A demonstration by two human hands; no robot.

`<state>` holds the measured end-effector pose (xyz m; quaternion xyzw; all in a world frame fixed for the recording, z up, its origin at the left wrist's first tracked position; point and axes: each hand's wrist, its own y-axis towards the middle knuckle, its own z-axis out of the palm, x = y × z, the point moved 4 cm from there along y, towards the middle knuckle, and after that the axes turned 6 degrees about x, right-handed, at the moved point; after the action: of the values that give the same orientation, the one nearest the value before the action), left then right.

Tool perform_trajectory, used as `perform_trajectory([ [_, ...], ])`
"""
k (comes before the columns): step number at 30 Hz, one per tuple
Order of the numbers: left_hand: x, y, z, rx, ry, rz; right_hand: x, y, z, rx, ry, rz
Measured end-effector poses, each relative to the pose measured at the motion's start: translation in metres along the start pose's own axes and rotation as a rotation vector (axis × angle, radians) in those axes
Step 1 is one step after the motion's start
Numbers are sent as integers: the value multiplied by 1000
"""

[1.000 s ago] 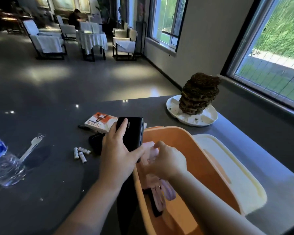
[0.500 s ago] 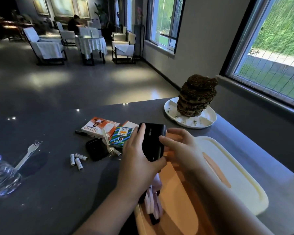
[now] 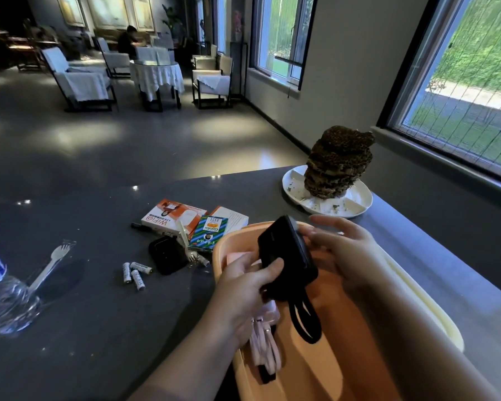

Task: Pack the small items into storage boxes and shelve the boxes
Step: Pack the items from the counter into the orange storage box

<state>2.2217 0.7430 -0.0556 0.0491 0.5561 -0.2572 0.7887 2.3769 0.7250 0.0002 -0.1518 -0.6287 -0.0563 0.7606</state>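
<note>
Black power bank (image 3: 287,257) held over the orange storage box (image 3: 324,369).
Left hand (image 3: 243,287) grips its lower end; right hand (image 3: 340,250), fingers spread, touches its side. Batteries (image 3: 135,272) lie at nine o'clock.

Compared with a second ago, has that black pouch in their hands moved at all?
Yes. The black pouch has shifted right, away from the batteries, and now sits tilted over the orange box, held in the left hand, right hand touching it.
</note>
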Motion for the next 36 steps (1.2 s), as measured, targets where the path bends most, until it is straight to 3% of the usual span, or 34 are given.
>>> perform_trajectory([
  [5,-9,12,-9,-59,-63,59,-7,6,12,-48,-232,-163],
  [14,-18,-7,4,-157,430,412,-20,12,26,45,-409,-140],
  [16,-15,-6,2,-124,492,395,-26,14,21,76,-360,-118],
  [19,-17,-1,-9,-53,687,369,-34,18,4,-38,-430,-44],
  [22,-21,5,-28,-208,1067,484,-38,21,-10,-106,-882,-44],
  [25,-10,13,-36,-217,1282,425,-44,21,-13,-112,-1193,-104],
  [29,1,19,-42,-206,1353,382,-54,25,-7,-105,-1462,-127],
  [36,2,22,-45,-190,1376,351,-83,45,-6,-4,-1463,34],
])
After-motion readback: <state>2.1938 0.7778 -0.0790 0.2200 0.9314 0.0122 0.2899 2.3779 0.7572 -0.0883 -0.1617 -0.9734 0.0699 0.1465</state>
